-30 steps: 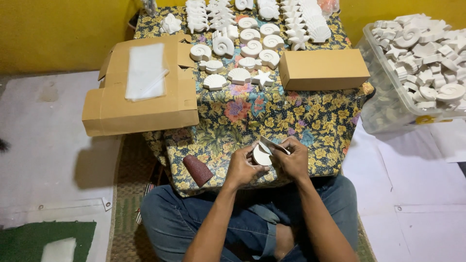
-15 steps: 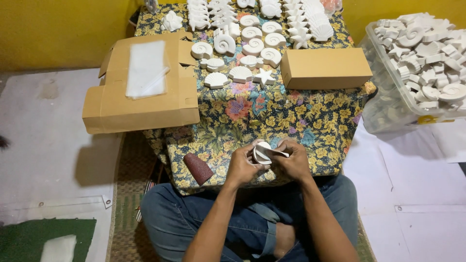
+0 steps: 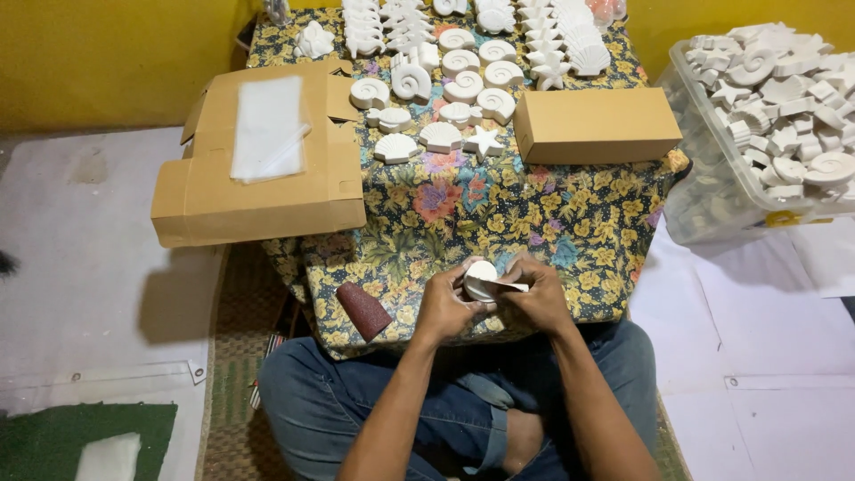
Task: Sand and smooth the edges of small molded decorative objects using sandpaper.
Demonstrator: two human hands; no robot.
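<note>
Below, floral tablecloth (image 3: 499, 214) against yellow wall (image 3: 107, 53).

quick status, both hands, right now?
Left hand: closed on a small white round piece.
Right hand: closed, pinching a thin white strip against that piece.

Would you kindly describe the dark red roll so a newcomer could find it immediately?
Start at the floral-clothed table and follow its near edge towards the person's left hand. Just left of that hand lies the dark red roll, the only dark, cylindrical item among white shell-shaped pieces.
</note>
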